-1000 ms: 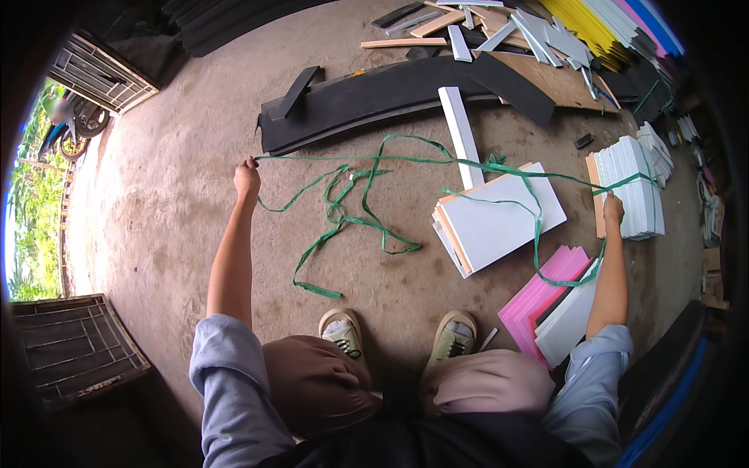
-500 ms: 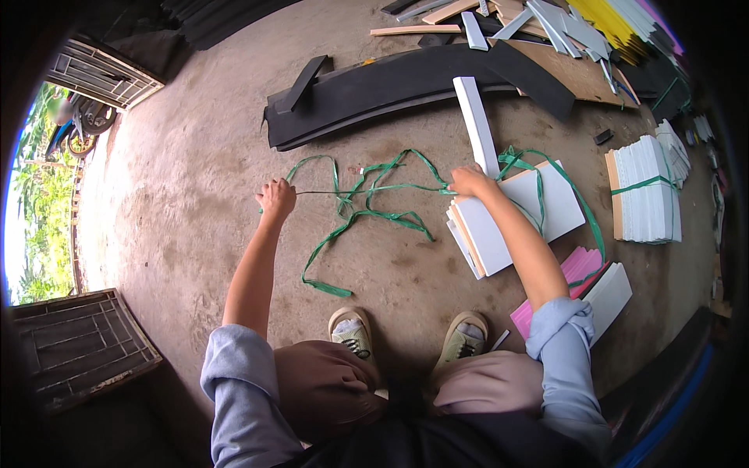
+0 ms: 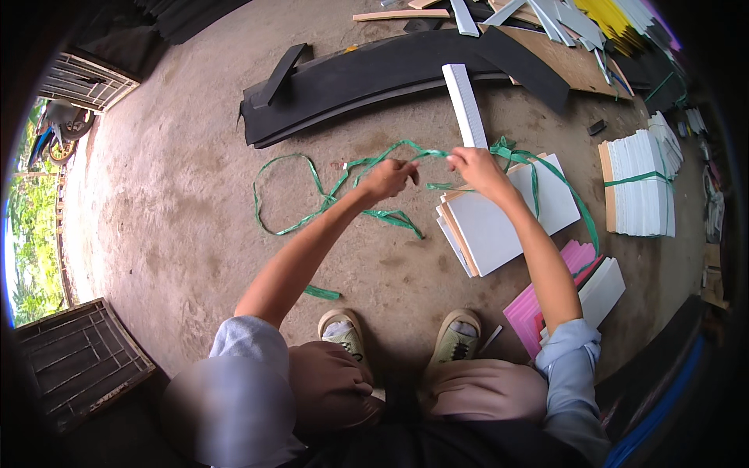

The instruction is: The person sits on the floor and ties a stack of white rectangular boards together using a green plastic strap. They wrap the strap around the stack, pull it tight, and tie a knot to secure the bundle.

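Observation:
My right hand [image 3: 477,170] pinches a green plastic strap [image 3: 427,151] above the near-left corner of a stack of white boards [image 3: 499,228]. Beside it on the left, my left hand [image 3: 390,179] has half-bent fingers that stand apart, and I see nothing held between them. The strap arcs just above this hand and trails in loose loops over the concrete floor. More green strap crosses the stack's top and curves down its right side. A short strap end sticks out between my hands, near the boards. A long white strip [image 3: 465,105] lies just beyond my right hand.
Pink and white pieces [image 3: 555,285] lie near my right forearm. At the right stands a strapped white bundle [image 3: 641,187]. Long black sheets [image 3: 359,82] stretch across the far floor, with offcuts behind. A metal-framed gate [image 3: 82,359] is at the left. My shoes [image 3: 456,335] stand close by.
My left hand has come right from the far end of the strap and now lies near my right hand. My right hand has risen slightly. The taut line between them is gone.

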Motion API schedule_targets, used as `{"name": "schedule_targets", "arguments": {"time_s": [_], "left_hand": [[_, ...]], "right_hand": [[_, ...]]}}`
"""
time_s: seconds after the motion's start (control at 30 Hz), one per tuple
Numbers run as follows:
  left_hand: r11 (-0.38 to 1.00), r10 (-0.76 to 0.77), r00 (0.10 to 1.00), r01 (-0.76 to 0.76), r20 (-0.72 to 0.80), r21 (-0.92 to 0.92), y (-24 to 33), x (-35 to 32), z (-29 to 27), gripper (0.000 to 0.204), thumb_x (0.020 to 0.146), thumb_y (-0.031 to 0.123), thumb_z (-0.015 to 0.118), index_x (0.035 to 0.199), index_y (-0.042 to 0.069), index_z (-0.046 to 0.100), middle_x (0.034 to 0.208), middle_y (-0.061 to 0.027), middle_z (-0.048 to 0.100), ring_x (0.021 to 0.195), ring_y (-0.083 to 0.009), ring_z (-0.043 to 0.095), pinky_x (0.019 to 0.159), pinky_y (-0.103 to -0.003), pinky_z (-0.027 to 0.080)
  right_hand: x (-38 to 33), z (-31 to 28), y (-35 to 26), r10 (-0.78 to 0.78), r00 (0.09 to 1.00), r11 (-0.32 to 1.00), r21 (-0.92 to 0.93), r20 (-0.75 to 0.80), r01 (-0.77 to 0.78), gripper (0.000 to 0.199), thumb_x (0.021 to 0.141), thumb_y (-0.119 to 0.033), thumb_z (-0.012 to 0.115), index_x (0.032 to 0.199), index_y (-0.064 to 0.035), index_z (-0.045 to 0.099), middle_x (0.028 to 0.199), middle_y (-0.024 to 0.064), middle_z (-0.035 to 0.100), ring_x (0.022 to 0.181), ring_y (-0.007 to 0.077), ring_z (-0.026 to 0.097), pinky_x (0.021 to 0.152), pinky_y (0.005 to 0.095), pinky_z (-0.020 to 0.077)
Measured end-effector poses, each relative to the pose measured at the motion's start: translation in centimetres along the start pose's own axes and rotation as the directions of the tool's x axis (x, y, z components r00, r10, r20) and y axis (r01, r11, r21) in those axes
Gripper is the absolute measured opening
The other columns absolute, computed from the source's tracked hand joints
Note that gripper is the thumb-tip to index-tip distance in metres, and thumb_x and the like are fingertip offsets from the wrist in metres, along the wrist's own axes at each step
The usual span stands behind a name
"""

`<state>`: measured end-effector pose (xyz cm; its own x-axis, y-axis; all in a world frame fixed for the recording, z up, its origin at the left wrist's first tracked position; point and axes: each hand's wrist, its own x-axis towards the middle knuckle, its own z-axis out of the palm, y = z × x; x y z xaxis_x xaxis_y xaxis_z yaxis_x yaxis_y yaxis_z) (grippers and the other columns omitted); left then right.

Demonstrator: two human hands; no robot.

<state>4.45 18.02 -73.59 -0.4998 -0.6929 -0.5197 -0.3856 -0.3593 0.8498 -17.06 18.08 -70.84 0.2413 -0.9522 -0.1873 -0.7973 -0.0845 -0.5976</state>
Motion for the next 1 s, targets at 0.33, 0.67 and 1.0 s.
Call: {"name": "schedule_targets", "arguments": {"time_s": [0.33, 0.67, 1.0], "left_hand": [[0.679, -0.448, 0.56, -0.294, -0.697, -0.673, -8.5, -10.1, -17.4, 0.033, 0.093, 0.032, 0.034, 0.068, 0.012, 0.042, 0.05, 0.004, 0.026, 0.036, -0.008, 0.023, 0.033, -0.023, 0.019], [0.912, -0.267, 0.654, -0.066, -0.708, -0.405, -7.2, -10.0, -15.0, 0.034, 0.092, 0.034, 0.036, 0.073, 0.009, 0.047, 0.05, 0.0065, 0.028, 0.037, -0.0055, 0.024, 0.034, -0.023, 0.019], [0.981, -0.191, 0.689, 0.111, -0.699, -0.159, -9.0, -8.7, -13.5, 0.035, 0.088, 0.037, 0.041, 0.074, 0.006, 0.051, 0.054, 0.0029, 0.043, 0.046, -0.0098, 0.041, 0.042, -0.027, 0.032]], "right_hand": [[-9.5, -13.1, 25.4, 0.648, 0.532, 0.658, 0.049, -0.545, -0.751, 0.033, 0.083, -0.031, 0.044, 0.082, -0.0064, 0.066, 0.091, 0.0147, 0.063, 0.088, 0.0317, 0.058, 0.081, 0.0391, 0.042], [-9.6, -8.5, 14.4, 0.501, 0.678, 0.572, -0.382, -0.538, -0.726, 0.057, 0.074, -0.02, 0.058, 0.121, 0.0049, 0.038, 0.129, 0.0196, 0.032, 0.119, 0.0383, 0.029, 0.094, 0.0519, 0.0287], [2.1, 1.7, 3.7, 0.03, 0.97, 0.93, -0.361, 0.241, 0.061, 0.041, 0.074, -0.001, 0.049, 0.115, -0.0042, 0.05, 0.113, 0.0118, 0.051, 0.116, 0.0239, 0.035, 0.098, 0.0488, 0.0216]]}}
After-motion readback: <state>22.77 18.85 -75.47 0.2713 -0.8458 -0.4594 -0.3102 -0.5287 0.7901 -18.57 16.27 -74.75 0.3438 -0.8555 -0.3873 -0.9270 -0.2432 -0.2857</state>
